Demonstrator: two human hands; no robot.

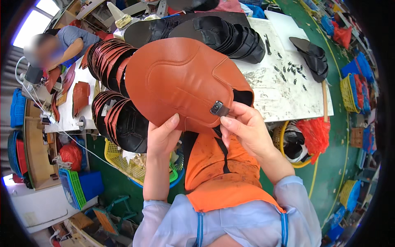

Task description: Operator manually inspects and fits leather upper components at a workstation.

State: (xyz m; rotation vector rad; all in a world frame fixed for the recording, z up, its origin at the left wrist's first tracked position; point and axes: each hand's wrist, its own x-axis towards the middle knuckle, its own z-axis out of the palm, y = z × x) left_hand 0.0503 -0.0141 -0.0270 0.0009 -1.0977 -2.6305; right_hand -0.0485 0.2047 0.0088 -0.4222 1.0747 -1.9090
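- One left hand [163, 133] and one right hand [247, 126], making two.
- One brown stitched leather piece [168, 78] between them.
- One black buckle [217, 108] at the right hand.
- Two stacks of brown-and-black pieces [106, 61] on the left; pieces per stack overlap too closely to count.
- At least two groups of black pieces [230, 39] behind, likewise uncountable.
- One separate black piece [309, 57] at right.
- More than ten small black fittings [294, 70] scattered on the tabletop [284, 101]; exact number unclear.
- One white sheet [286, 26].
- One orange apron [230, 197], two blue straps [200, 224].
- One co-worker [80, 39].
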